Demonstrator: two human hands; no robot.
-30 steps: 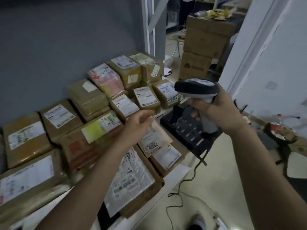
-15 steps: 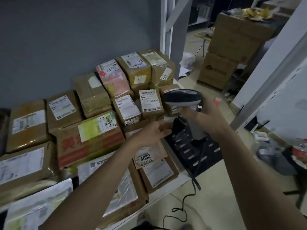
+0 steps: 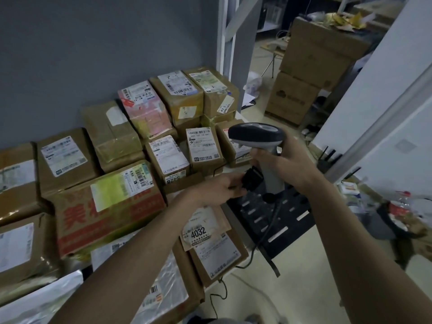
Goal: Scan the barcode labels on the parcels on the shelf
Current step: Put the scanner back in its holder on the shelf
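Several brown taped parcels with white barcode labels cover the shelf [image 3: 233, 170], among them a small box [image 3: 204, 147] at the right and a flat parcel marked 4032 [image 3: 211, 244] near the front edge. My right hand [image 3: 292, 164] grips the handle of a grey and black barcode scanner [image 3: 256, 136], its head pointing left over the small boxes. My left hand [image 3: 217, 190] holds a small black object [image 3: 251, 181] at the base of the scanner handle. The scanner's black cable [image 3: 264, 232] hangs down past the shelf edge.
A grey wall stands behind the parcels. A black slotted panel [image 3: 275, 220] lies below the scanner. Stacked cardboard cartons [image 3: 311, 64] stand on the floor at the back right, a white wall [image 3: 383, 108] rises on the right, and clutter [image 3: 402, 216] lies at its foot.
My left hand left the 4032 parcel, moved right and took hold of the black object at the scanner handle. My right hand moved the scanner left toward the small boxes.
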